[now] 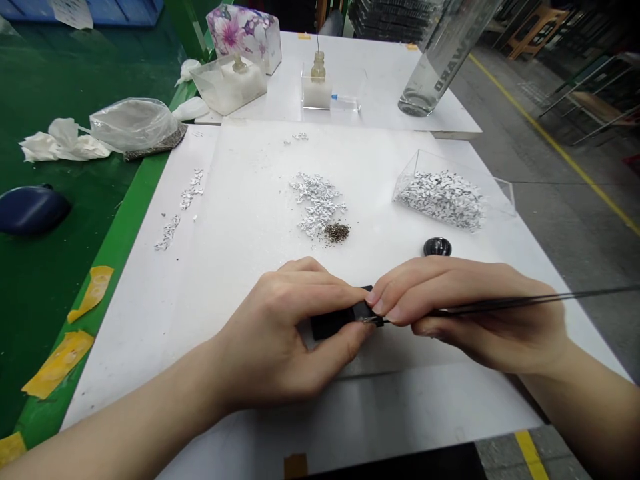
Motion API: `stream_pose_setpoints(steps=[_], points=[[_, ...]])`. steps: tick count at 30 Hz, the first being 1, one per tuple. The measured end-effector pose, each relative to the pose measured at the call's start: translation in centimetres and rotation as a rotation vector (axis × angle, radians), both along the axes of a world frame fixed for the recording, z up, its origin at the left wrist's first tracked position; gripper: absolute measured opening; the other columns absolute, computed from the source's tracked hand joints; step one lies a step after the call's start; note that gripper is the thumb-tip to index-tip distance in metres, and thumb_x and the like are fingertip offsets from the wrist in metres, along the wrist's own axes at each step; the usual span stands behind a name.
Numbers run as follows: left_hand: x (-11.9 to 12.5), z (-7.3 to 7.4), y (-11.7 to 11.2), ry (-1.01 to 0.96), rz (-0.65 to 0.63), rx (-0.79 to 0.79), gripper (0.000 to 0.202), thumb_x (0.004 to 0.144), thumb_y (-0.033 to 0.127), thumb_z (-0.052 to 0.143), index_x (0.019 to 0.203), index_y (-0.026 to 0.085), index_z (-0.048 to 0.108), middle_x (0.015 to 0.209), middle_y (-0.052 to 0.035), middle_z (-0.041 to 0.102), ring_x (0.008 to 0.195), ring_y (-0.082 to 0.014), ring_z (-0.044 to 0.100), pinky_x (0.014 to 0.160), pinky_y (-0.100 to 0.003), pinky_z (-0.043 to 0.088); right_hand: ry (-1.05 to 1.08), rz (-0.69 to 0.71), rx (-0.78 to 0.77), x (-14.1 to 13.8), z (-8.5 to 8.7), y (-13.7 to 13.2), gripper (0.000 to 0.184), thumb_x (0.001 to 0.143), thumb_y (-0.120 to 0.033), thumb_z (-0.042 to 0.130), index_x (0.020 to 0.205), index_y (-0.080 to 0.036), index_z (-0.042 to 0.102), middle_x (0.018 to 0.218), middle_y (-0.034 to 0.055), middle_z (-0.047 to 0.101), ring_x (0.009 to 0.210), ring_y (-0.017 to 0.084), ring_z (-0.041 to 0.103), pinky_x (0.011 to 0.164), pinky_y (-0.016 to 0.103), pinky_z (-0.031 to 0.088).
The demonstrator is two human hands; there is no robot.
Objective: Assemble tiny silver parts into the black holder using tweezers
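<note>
Fingers of the left hand pinch a small black block firmly over the white sheet. Fingers of the right hand hold long tweezers steady, their tips at the block's edge, near small silver bits.

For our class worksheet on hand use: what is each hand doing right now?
Left hand: closed, holding a small black piece.
Right hand: closed, holding fine tweezers.
</note>
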State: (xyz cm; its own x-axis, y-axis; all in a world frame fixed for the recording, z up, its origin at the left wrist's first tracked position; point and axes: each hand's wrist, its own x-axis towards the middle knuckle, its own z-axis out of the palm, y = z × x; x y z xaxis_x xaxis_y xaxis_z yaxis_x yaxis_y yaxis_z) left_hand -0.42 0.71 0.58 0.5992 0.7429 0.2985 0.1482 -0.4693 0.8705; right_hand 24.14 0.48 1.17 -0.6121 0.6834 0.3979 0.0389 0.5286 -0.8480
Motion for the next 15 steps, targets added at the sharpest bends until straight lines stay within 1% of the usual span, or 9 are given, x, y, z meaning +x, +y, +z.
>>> stream_pose_setpoints(steps=[3, 7, 12, 15], points=[[0.03, 0.04, 0.01, -0.015, -0.001, 0.0, 0.024, 0.093, 0.01, 0.069, 0.105, 0.024, 0.084, 0.097, -0.0017, 0.086, 0.082, -0.0175, 0.076, 0.087, -0.033, 0.06, -0.015, 0.006, 0.014, -0.03, 0.15, -0.01, 0.013, 0.102, -0.019, 0.073, 0.111, -0.012, 0.079, 0.107, 0.0117, 0.081, 0.106, 0.019, 0.079, 0.098, 0.023, 0.064], [-0.09, 0.15, 0.09, 0.017, -0.007, -0.011, 0.024, 0.093, 0.009, 0.069, 0.105, 0.023, 0.084, 0.096, -0.0027, 0.086, 0.082, -0.0179, 0.076, 0.087, -0.034, 0.06, -0.006, 0.004, 0.019, -0.05, 0.21, -0.01, 0.013, 0.102, -0.019, 0.072, 0.11, -0.012, 0.079, 0.107, 0.0116, 0.082, 0.106, 0.019, 0.079, 0.1, 0.023, 0.063], [-0.13, -0.23, 0.06, -0.037, 0.009, 0.004, 0.023, 0.093, 0.011, 0.07, 0.107, 0.022, 0.084, 0.096, -0.0035, 0.085, 0.083, -0.0177, 0.076, 0.084, -0.032, 0.06, 0.009, -0.009, -0.017, 0.12, 0.13, 0.09, 0.013, 0.101, -0.015, 0.072, 0.112, -0.014, 0.079, 0.107, 0.0108, 0.083, 0.105, 0.019, 0.08, 0.095, 0.025, 0.065], [-0.07, -0.17, 0.04, -0.012, -0.001, -0.011, 0.024, 0.093, 0.011, 0.07, 0.107, 0.023, 0.084, 0.096, -0.0038, 0.085, 0.083, -0.0183, 0.076, 0.082, -0.031, 0.06, 0.014, -0.019, -0.047, 0.24, 0.09, 0.17, 0.015, 0.101, -0.015, 0.072, 0.114, -0.018, 0.079, 0.106, 0.0092, 0.083, 0.103, 0.02, 0.08, 0.094, 0.027, 0.066]])
